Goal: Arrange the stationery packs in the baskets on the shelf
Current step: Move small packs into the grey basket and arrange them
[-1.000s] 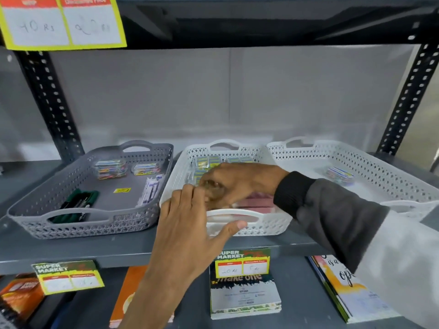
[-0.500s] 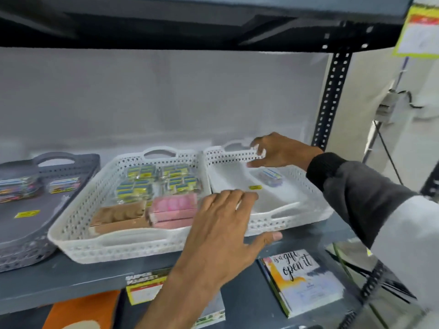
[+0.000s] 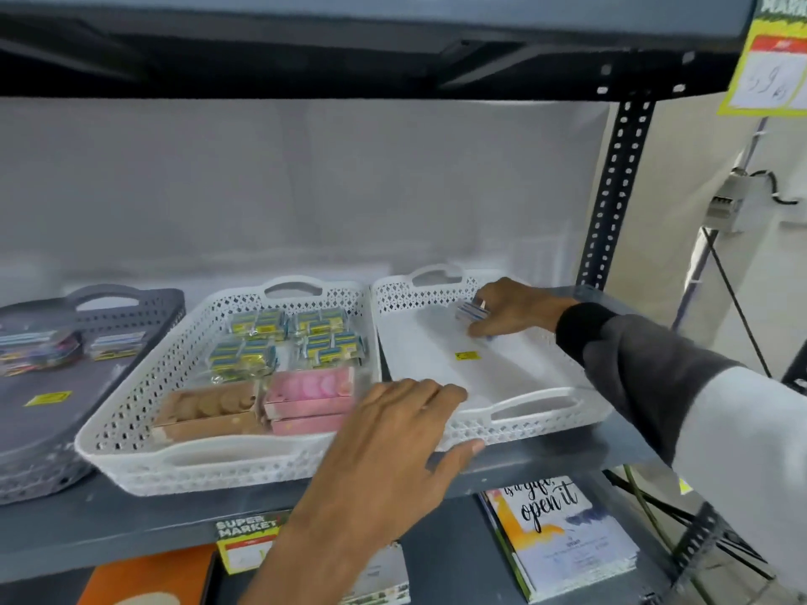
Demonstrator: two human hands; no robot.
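Three baskets stand side by side on the grey shelf (image 3: 567, 456). The middle white basket (image 3: 131, 412) holds several yellow-blue stationery packs (image 3: 262, 323), a brown box (image 3: 205, 408) and pink boxes (image 3: 312, 395). The right white basket (image 3: 537, 412) holds a yellow sticker and one small clear stationery pack (image 3: 470, 312), which my right hand (image 3: 511, 310) grips at the far side. My left hand (image 3: 393, 451) rests flat with spread fingers on the front rims where the two white baskets meet.
A grey basket (image 3: 131, 307) with colourful packs sits at the left. The black perforated upright (image 3: 611, 203) stands behind the right basket. Below the shelf lie notebooks (image 3: 563, 543) and a yellow price tag (image 3: 244, 548). Another price tag (image 3: 768, 72) hangs at the top right.
My right hand has dropped from the right basket's far rim into the basket and closed on the small pack. My left hand stays on the front rims. The view has shifted slightly.
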